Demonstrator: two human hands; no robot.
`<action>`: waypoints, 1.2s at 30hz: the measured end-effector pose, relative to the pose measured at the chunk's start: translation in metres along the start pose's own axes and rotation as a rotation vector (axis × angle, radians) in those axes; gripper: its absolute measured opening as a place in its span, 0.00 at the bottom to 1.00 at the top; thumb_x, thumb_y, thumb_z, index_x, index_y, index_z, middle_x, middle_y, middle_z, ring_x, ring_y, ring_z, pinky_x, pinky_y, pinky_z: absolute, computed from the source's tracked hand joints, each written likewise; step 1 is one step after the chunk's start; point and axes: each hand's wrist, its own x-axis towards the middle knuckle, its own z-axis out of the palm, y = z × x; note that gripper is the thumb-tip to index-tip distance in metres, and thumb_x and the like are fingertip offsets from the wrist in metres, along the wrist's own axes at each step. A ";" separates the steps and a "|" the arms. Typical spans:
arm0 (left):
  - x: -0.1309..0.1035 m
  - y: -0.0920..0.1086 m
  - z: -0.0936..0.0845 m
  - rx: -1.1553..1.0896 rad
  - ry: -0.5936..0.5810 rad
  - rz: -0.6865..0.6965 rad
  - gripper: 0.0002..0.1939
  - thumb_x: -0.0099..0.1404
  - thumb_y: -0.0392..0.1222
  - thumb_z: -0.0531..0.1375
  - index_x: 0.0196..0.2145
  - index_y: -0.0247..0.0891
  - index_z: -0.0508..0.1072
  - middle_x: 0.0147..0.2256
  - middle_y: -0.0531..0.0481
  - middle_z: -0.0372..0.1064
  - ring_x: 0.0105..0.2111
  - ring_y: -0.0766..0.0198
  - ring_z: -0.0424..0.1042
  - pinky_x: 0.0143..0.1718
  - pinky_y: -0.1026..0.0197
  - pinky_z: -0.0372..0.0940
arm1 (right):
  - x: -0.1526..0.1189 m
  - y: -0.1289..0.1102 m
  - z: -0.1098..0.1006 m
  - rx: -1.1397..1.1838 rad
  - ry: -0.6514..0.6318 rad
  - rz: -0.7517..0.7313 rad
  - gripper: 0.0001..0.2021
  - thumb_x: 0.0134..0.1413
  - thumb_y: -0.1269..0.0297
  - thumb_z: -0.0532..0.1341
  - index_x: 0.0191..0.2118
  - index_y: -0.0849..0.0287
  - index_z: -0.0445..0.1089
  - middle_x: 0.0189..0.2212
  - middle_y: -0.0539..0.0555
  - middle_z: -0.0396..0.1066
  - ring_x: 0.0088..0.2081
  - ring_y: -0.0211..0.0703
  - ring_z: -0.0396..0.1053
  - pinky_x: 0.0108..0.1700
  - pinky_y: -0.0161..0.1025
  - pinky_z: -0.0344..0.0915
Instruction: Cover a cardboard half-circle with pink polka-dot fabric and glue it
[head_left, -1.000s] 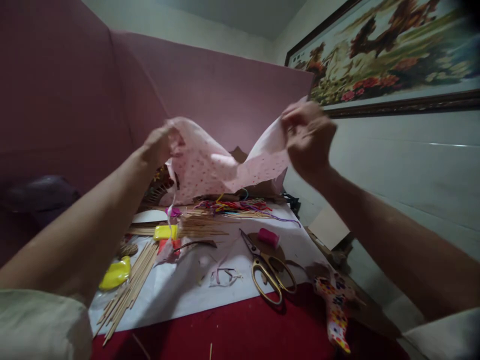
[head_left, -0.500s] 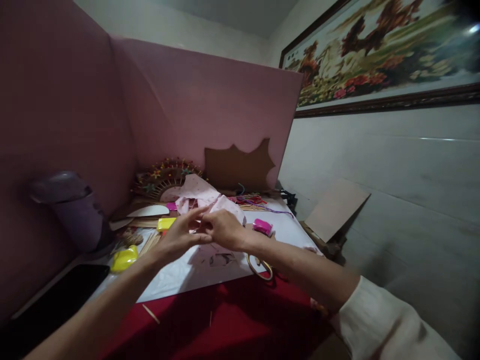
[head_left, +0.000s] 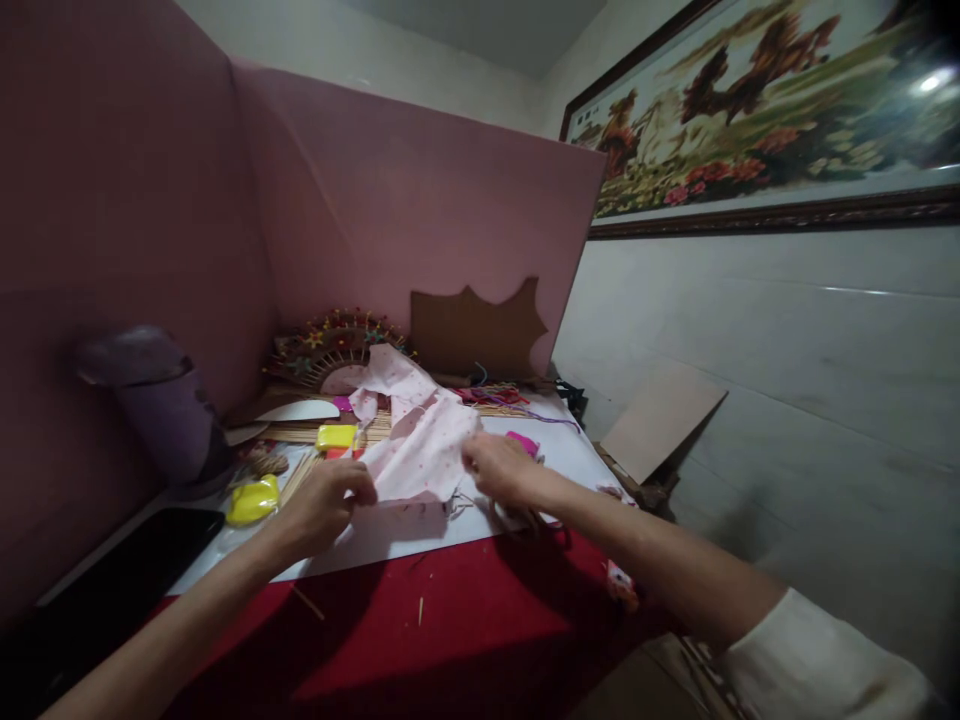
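Your left hand (head_left: 322, 503) was closed, thumb and fingers pinching the near left corner of the pink spotted cloth (head_left: 424, 450). Your right hand (head_left: 501, 468) was likewise closed, its fingertips pinching the cloth's right edge. The cloth lay between your two hands over the white sheet (head_left: 566, 440) on the red-covered bench (head_left: 360, 650), its near part spread fairly flat and its far part rumpled, reaching back to a fan-shaped piece (head_left: 330, 345) studded with coloured tips.

To the left of the cloth you had a yellow packet (head_left: 337, 437); a second yellow packet (head_left: 253, 499) lay nearer your left forearm, with thin sticks (head_left: 298, 470) between the two. A magenta packet (head_left: 523, 441) sat just behind your right hand, partly hidden by it. Brown cardboard (head_left: 476, 328) with a jagged upper edge stood behind the cloth, against the pink panel (head_left: 420, 200). A purple cup (head_left: 172, 425) stood at far left.
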 end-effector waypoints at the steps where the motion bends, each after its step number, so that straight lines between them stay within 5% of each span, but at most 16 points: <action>1: -0.002 -0.005 -0.002 0.045 -0.008 0.000 0.14 0.47 0.24 0.52 0.20 0.38 0.75 0.24 0.48 0.72 0.28 0.61 0.68 0.37 0.57 0.62 | 0.006 0.009 -0.002 0.002 0.018 0.050 0.07 0.52 0.70 0.58 0.36 0.61 0.72 0.39 0.62 0.73 0.42 0.51 0.70 0.39 0.41 0.62; 4: -0.007 -0.009 -0.007 0.120 0.013 -0.019 0.15 0.47 0.24 0.52 0.17 0.39 0.74 0.24 0.46 0.71 0.32 0.56 0.67 0.45 0.49 0.57 | 0.029 0.028 0.001 0.038 0.044 0.148 0.12 0.56 0.65 0.59 0.45 0.64 0.69 0.45 0.62 0.69 0.46 0.51 0.67 0.44 0.45 0.64; 10: -0.015 0.030 0.005 -0.008 -0.147 0.107 0.12 0.60 0.42 0.56 0.41 0.40 0.73 0.40 0.46 0.71 0.41 0.56 0.65 0.43 0.55 0.59 | 0.056 0.037 0.022 0.193 0.020 0.206 0.16 0.59 0.61 0.57 0.51 0.60 0.64 0.49 0.57 0.66 0.45 0.46 0.68 0.45 0.49 0.68; 15: -0.013 0.043 0.026 0.145 -0.169 0.098 0.11 0.64 0.39 0.53 0.29 0.40 0.74 0.34 0.47 0.70 0.38 0.56 0.64 0.42 0.50 0.55 | 0.058 0.041 0.012 0.388 0.040 0.217 0.13 0.57 0.63 0.59 0.47 0.61 0.67 0.44 0.56 0.69 0.41 0.44 0.69 0.41 0.44 0.68; 20: -0.015 0.026 0.020 -0.042 -0.111 0.031 0.09 0.62 0.35 0.52 0.27 0.37 0.69 0.32 0.47 0.69 0.35 0.58 0.64 0.40 0.54 0.57 | 0.033 0.049 -0.006 0.655 0.015 0.205 0.07 0.46 0.72 0.59 0.33 0.64 0.73 0.21 0.49 0.68 0.24 0.35 0.65 0.27 0.32 0.61; 25: -0.025 0.050 0.010 -0.220 -0.094 -0.046 0.07 0.64 0.41 0.51 0.31 0.38 0.67 0.33 0.47 0.68 0.34 0.60 0.65 0.36 0.58 0.60 | -0.001 0.044 -0.016 0.884 -0.049 0.181 0.07 0.43 0.68 0.60 0.30 0.64 0.71 0.21 0.49 0.66 0.21 0.32 0.62 0.26 0.32 0.61; 28: -0.026 0.073 0.025 -0.005 -0.111 -0.063 0.12 0.59 0.46 0.58 0.38 0.37 0.68 0.36 0.44 0.69 0.37 0.54 0.66 0.38 0.53 0.59 | -0.016 0.037 -0.022 0.949 -0.037 0.197 0.12 0.41 0.69 0.62 0.36 0.65 0.69 0.24 0.49 0.67 0.23 0.33 0.63 0.29 0.33 0.63; 32: -0.028 0.077 0.045 0.323 -0.123 -0.036 0.11 0.64 0.33 0.48 0.32 0.35 0.70 0.34 0.41 0.69 0.34 0.52 0.67 0.37 0.50 0.58 | -0.036 0.031 -0.021 0.922 -0.004 0.216 0.18 0.36 0.77 0.61 0.39 0.65 0.69 0.24 0.47 0.64 0.24 0.33 0.62 0.30 0.34 0.62; 36: -0.036 0.066 0.033 0.362 -0.092 0.009 0.13 0.63 0.29 0.46 0.31 0.36 0.69 0.34 0.42 0.69 0.34 0.53 0.66 0.37 0.51 0.58 | -0.062 0.024 -0.006 0.780 0.052 0.195 0.09 0.40 0.77 0.60 0.32 0.63 0.71 0.22 0.48 0.63 0.25 0.37 0.61 0.32 0.38 0.61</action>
